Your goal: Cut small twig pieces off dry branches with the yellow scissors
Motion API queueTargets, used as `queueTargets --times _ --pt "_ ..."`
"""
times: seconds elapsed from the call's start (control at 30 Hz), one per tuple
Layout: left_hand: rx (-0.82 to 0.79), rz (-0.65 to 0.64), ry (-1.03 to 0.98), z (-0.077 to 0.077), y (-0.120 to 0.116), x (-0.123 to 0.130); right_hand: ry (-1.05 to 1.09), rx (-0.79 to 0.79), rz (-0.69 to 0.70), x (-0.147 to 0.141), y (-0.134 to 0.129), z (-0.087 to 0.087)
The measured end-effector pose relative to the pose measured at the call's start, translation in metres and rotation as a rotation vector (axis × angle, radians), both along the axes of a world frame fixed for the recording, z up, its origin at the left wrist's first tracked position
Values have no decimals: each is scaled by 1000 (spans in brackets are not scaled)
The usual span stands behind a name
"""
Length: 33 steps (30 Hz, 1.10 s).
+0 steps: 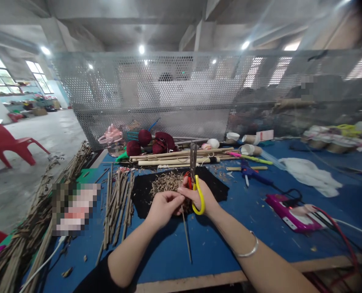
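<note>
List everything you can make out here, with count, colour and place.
table: one, blue, foreground
cloth: one, black, table centre
cut pieces: many, brown, on cloth
short stalks: several, brown, left of cloth
long stalks: many, brown, far left
balls: at least two, maroon, table back
rods: several, tan, behind cloth
glue gun: one, blue, right of cloth
power box: one, magenta, right
mesh panel: at least one, grey, behind table
chair: at least one, red, far left
scissors: one, yellow and red handles, centre
thin stick: one, brown, centre
left grip: one, pinching thin stick
right grip: one, holding scissors

Head-worn view, forward and down across blue table.
</note>
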<state>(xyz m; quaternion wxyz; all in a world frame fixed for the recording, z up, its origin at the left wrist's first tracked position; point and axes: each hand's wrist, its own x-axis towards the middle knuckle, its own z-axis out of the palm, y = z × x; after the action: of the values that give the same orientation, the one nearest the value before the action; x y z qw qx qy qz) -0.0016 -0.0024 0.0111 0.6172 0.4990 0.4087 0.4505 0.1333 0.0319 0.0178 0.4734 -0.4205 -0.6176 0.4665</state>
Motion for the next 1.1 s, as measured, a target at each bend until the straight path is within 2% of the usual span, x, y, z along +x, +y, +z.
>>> queueTargets --times 0.13,0.2,0.27,0.47,0.7,0.9,1.1 --pt "11 212 -62 0 5 -5 -282 77 -16 12 3 4" --pt "40 307 -84 1 8 -8 -449 100 39 20 5 8" --pt "64 342 -97 1 10 -12 -569 83 96 26 4 11" --pt "93 320 -21 -5 12 -14 -612 62 203 27 -3 18" --pt "149 295 49 -6 12 -15 -714 35 214 29 -1 18" --pt "171 310 132 -5 16 -21 -748 51 343 37 2 20" --pt "176 256 164 -10 19 -25 -826 5 279 39 -5 20"
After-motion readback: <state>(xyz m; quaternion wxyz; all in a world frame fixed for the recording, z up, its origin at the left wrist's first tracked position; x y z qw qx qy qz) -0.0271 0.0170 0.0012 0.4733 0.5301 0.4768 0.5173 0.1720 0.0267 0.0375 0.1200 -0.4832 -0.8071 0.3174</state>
